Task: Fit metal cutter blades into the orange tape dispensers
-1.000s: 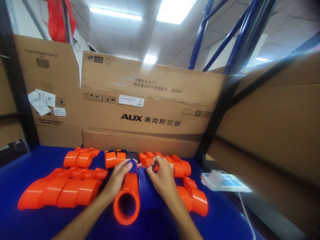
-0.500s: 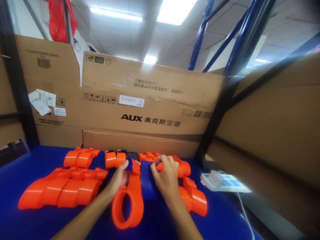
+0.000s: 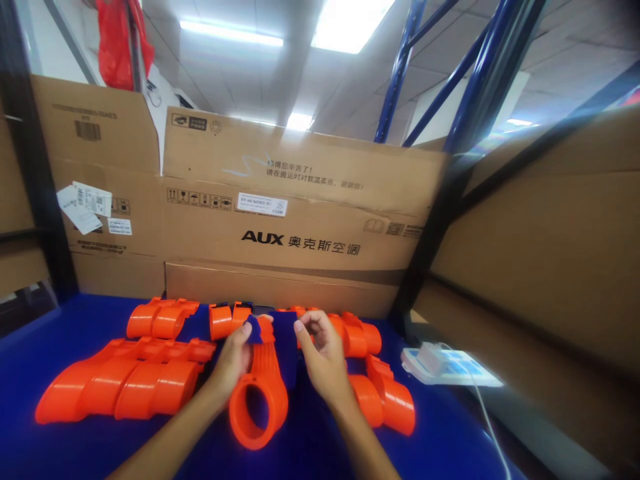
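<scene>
the left hand (image 3: 231,360) was closed with its grip on the far end of an orange plastic tube piece (image 3: 260,393), while the right hand (image 3: 320,357) was pinched on a dark blue piece (image 3: 286,347) held just beside that end. the tube piece was laid on the blue bench (image 3: 75,447) with its long axis running away from the person, its open ring nearest, between the two hands. more orange parts (image 3: 125,377) were spread to the left and right (image 3: 383,397), and cardboard boxes (image 3: 300,220) were stood behind; what was in them could not be seen.
</scene>
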### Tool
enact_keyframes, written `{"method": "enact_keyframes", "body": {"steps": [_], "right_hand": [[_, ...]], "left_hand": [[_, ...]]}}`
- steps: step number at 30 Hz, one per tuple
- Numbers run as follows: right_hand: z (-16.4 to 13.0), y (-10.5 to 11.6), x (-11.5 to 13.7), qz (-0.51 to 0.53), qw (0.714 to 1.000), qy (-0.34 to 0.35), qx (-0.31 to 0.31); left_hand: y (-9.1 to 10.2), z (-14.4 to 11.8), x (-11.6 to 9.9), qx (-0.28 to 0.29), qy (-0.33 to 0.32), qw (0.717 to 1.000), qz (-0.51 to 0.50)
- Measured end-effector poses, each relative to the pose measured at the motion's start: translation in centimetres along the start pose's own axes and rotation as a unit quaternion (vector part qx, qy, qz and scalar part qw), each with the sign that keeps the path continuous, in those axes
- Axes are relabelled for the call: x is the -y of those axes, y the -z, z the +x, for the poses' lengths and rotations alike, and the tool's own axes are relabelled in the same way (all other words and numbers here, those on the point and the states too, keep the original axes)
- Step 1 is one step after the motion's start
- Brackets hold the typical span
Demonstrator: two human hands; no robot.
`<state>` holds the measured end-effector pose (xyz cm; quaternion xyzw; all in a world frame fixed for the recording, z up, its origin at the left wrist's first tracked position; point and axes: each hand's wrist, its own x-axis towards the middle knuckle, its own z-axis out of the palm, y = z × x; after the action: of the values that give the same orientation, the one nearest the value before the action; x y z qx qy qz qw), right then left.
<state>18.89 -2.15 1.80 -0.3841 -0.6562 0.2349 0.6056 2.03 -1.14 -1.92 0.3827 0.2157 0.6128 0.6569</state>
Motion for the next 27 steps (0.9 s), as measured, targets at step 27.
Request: {"method": "enact_keyframes", "body": {"steps": [27], "right_hand": [[-0.56,-0.65,0.01,0.132,0.976,-0.135,0.108]], "left_hand": [[-0.27,-0.15,0.54,-0.022,0.007,0.998,-0.051]]}}
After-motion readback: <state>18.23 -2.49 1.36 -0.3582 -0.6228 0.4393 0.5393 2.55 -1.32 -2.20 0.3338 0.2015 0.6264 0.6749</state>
